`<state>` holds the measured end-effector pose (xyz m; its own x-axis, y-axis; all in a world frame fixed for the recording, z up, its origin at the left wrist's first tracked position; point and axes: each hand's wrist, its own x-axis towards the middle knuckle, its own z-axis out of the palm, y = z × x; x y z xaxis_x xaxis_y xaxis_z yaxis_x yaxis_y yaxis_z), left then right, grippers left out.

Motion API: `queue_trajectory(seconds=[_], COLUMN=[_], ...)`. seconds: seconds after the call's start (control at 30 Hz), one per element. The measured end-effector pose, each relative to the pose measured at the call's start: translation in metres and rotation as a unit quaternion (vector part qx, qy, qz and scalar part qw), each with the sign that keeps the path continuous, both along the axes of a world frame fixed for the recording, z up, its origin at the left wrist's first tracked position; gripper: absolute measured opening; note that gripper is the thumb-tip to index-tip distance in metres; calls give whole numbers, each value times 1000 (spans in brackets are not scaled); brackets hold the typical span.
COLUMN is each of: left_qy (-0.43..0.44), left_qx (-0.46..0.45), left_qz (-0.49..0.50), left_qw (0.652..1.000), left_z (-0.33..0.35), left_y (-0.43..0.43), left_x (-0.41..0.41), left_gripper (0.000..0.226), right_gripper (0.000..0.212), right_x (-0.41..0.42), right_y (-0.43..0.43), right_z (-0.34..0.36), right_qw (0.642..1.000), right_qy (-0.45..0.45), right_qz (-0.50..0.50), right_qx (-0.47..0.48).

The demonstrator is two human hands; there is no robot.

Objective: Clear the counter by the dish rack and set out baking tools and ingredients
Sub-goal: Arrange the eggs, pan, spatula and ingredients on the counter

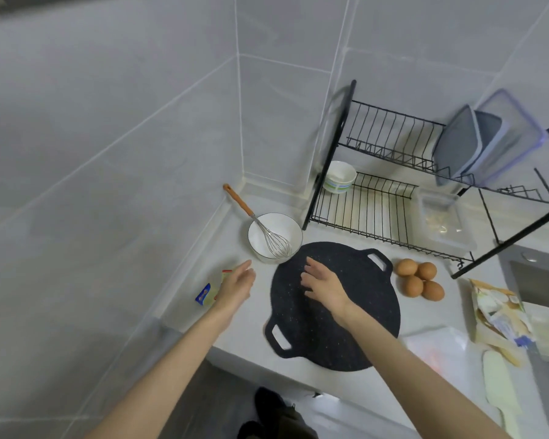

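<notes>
**Round pan on the worktop, right hand over it**

Obs.: the black pan (366, 293) lies flat on the worktop (260, 301), near the front edge, just in front of the dish rack (362, 213). Its two loop handles set the long axis, running from near-left to far-right.

Your right hand (325, 285) is over the far-left part of the pan, fingers (311, 264) spread and relaxed, gripping nothing. Whether they touch the surface cannot be told.

Your left hand (236, 286) is off the pan to its left, fingers straight and loosely together. It is in front of a small packet (207, 294) and holds nothing.

Judgement: the right hand is the nearer one. The near-left handle lies towards you, below both wrists.

Around: bowl (263, 239) with whisk (257, 221) touching or just beside the pan's far rim; four eggs (420, 278) just to its right.
</notes>
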<state>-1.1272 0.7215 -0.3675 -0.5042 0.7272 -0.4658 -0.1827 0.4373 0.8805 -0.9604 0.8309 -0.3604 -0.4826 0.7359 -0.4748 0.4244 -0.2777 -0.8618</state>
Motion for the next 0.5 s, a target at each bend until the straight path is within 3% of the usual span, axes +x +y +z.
queue_trajectory(seconds=[0.13,0.27,0.37,0.5], left_qy=[-34,-49,-49,-66], left_qx=[-7,-22,-7,-16], left_qz=[34,38,78,133], left_qw=[999,998,996,989], left_z=[8,9,3,-2], left_y=[30,56,64,78], left_x=[-17,-25,-27,-34], left_gripper=[43,19,20,18], right_gripper=[62,51,41,42], right_x=[-25,-41,-47,-56], right_y=[21,44,59,80], right_z=[-3,-7,-9,-20], right_qw=[990,990,989,983], right_qy=[77,95,94,83], right_qz=[-42,-19,-29,-54], right_qx=[-108,-102,-113,-155])
